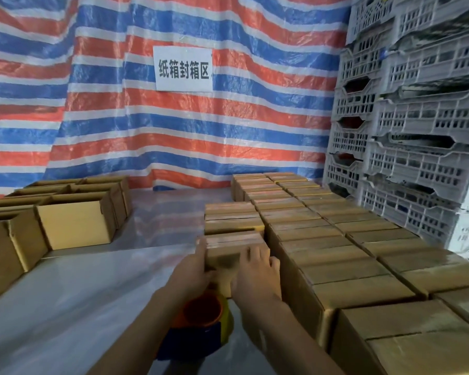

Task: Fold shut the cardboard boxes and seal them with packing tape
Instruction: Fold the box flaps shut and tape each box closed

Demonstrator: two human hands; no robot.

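Right hand (255,274) flat on the box (234,243), fingers spread; left hand (191,270) at its left edge, fingers straight, blurred. Tape roll (203,311) near the box — half hidden under the left forearm.

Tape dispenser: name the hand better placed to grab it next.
Left, probably: the tape dispenser lies just below the left hand, while the right hand presses on the box.
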